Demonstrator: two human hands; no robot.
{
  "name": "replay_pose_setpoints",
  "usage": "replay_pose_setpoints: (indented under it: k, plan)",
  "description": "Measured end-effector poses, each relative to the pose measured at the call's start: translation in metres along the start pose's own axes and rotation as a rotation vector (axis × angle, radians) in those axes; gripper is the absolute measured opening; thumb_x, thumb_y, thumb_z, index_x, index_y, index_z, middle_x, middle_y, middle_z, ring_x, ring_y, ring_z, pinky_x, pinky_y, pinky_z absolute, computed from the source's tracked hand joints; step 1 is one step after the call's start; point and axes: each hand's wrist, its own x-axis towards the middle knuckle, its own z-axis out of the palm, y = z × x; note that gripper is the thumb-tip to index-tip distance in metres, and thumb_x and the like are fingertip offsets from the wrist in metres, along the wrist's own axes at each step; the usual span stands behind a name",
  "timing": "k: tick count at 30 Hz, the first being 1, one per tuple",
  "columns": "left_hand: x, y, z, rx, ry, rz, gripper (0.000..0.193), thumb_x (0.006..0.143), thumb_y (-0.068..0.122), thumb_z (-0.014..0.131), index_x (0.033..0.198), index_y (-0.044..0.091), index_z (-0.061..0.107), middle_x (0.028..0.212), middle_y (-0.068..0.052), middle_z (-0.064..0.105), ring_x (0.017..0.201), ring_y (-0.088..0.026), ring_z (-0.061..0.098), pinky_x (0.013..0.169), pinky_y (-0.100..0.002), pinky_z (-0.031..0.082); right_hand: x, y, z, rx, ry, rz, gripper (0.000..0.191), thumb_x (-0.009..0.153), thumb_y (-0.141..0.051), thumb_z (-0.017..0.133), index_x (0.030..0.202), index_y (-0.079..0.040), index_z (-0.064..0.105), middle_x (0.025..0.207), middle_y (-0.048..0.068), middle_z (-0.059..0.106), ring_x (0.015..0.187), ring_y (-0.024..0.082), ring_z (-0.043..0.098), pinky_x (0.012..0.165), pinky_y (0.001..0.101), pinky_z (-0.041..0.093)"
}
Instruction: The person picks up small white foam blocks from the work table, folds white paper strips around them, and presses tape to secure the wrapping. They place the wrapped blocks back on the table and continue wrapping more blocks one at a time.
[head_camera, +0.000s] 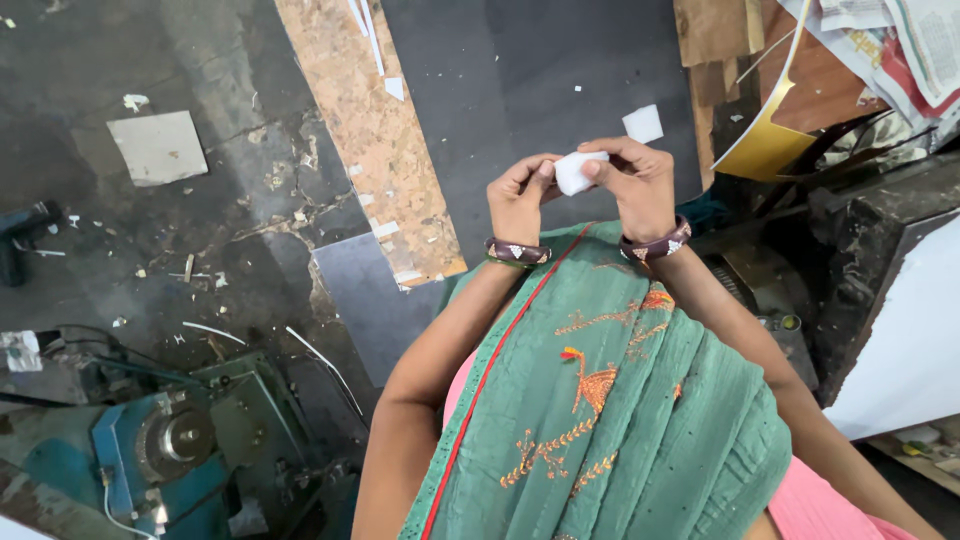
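You are pinching a small white piece (574, 172) between both hands, held up in front of your chest above the dark floor (520, 90). Your left hand (520, 195) is closing its grip on the piece's left edge, thumb and fingertips pressed against it. Your right hand (638, 180) is curling over the piece from the right, its fingers pressed on the top and right side. The two hands are nearly touching around it.

You are wearing a dark patterned bangle (517, 251) on the left wrist and a matching bangle (656, 243) on the right. A green embroidered scarf (610, 400) is draping down below your wrists.

On the floor just beyond your right hand, another small white square (643, 123) is lying. To the left of the hands, a long chipboard plank (375, 130) is running far to near, with a grey sheet (365, 300) at its near end. Further left, a pale square panel (158, 147) is lying flat. At the near left, a blue-green machine (170, 440) is standing. At the far right, newspapers (900, 45) and a yellow curved sheet (765, 150) are piled.
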Motion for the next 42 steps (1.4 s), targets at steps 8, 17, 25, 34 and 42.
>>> replay_pose_setpoints:
  k: [8,17,25,34,42]
  plan:
    - [-0.011,0.010,0.002,0.173,-0.109,0.160,0.031,0.093,0.000,0.075,0.123,-0.002,0.069,0.111,-0.002,0.067,0.101,-0.010,0.067,0.086,-0.025,0.057,-0.010,-0.001,0.012,-0.176,0.032,-0.101,0.020,0.098,0.000,0.072,0.118,0.000,0.075,0.100,-0.002,0.065,0.087,0.005,0.056,0.076,0.0197,0.044]
    - [-0.016,-0.010,-0.016,0.120,-0.123,0.153,0.022,0.093,0.000,0.078,0.115,-0.001,0.077,0.096,0.000,0.067,0.089,-0.008,0.061,0.079,-0.022,0.051,-0.018,0.019,0.018,-0.003,0.132,-0.085,0.009,0.095,0.001,0.070,0.102,0.004,0.074,0.095,0.005,0.072,0.088,0.010,0.064,0.082,0.0224,0.050]
    - [-0.003,-0.020,-0.027,0.011,-0.070,-0.012,0.021,0.098,0.010,0.071,0.115,-0.002,0.076,0.101,-0.007,0.073,0.093,-0.014,0.070,0.085,-0.031,0.061,-0.007,0.032,0.018,0.206,0.095,0.083,0.021,0.105,-0.011,0.064,0.113,0.008,0.072,0.098,0.007,0.072,0.088,0.011,0.065,0.082,0.0253,0.051]
    - [-0.008,-0.009,-0.032,-0.277,-0.159,-0.177,0.031,0.105,0.018,0.064,0.119,-0.009,0.069,0.111,-0.015,0.073,0.102,-0.025,0.073,0.090,-0.041,0.063,-0.026,0.003,0.014,-0.071,0.012,-0.121,0.029,0.103,-0.003,0.069,0.130,0.004,0.063,0.123,0.007,0.064,0.111,0.012,0.063,0.096,0.0271,0.053]
    - [-0.015,0.005,-0.028,-0.458,-0.462,-0.352,0.042,0.104,0.007,0.062,0.143,-0.004,0.052,0.132,-0.013,0.064,0.119,-0.025,0.066,0.105,-0.046,0.057,-0.038,-0.060,0.025,-0.715,0.070,-0.524,0.014,0.095,0.005,0.077,0.108,0.001,0.071,0.127,0.012,0.070,0.115,0.023,0.070,0.096,0.0329,0.056]
